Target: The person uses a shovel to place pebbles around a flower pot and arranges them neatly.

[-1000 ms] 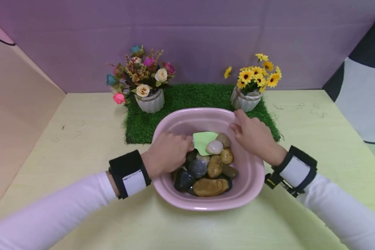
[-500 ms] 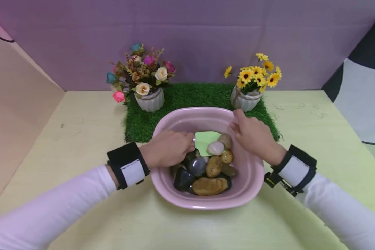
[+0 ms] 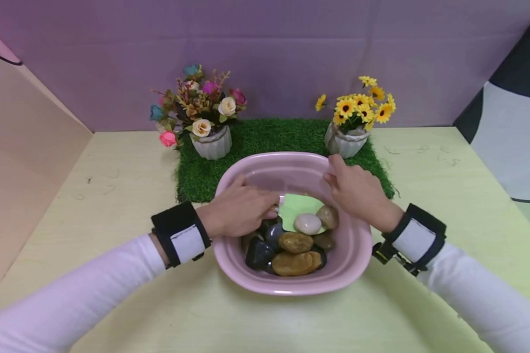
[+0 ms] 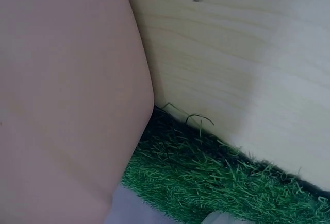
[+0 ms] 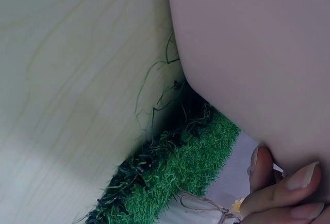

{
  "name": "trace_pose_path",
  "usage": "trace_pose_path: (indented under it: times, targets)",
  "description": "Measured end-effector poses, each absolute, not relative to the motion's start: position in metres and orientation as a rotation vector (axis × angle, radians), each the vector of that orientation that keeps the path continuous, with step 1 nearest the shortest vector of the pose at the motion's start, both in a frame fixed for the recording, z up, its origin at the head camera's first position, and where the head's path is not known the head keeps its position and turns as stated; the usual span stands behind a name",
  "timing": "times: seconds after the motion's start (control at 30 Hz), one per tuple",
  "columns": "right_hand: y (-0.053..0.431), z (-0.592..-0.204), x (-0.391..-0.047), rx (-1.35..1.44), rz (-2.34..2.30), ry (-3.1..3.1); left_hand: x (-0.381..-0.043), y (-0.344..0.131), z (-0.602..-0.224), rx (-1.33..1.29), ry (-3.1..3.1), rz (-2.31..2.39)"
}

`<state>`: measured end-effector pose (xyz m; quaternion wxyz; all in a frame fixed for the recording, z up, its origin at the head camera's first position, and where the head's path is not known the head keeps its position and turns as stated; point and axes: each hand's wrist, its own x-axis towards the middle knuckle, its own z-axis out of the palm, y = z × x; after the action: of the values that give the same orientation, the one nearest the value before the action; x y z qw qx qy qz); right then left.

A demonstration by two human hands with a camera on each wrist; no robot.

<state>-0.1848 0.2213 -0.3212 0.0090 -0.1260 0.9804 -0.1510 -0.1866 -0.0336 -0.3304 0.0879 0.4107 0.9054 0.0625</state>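
In the head view my left hand (image 3: 243, 208) reaches over the left side of a pink basin (image 3: 291, 288). Its fingers curl round the mostly hidden handle of a light green spatula (image 3: 291, 208), whose flat blade lies among wet stones. A white stone (image 3: 308, 224) and a beige stone (image 3: 328, 216) sit at the blade's right and front edges. Nearer me are a speckled brown stone (image 3: 296, 242), a long tan stone (image 3: 295, 264) and dark stones (image 3: 259, 254). My right hand (image 3: 359, 192) grips the basin's far right rim; its fingertips (image 5: 304, 175) show against the outer wall in the right wrist view.
Behind the basin lies a green grass mat (image 3: 282, 132), partly under it. A pot of mixed flowers (image 3: 212, 143) stands on the mat's left, a pot of yellow flowers (image 3: 346, 143) on its right. The pale wooden table (image 3: 128, 181) meets a purple backdrop (image 3: 282, 63).
The spatula blade has shifted right and a little toward me. The white and beige stones moved with it, the speckled stone turned sideways, and a yellowish stone went out of sight. My right hand stays.
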Motion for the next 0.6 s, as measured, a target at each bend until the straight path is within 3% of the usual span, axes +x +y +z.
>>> trace_pose_path:
  times: [0.6]
  targets:
    - [0.2216,-0.3219,-0.1854,-0.381,-0.490,3.076,-0.1870,-0.0384,-0.3268,1.370,2.491,0.428]
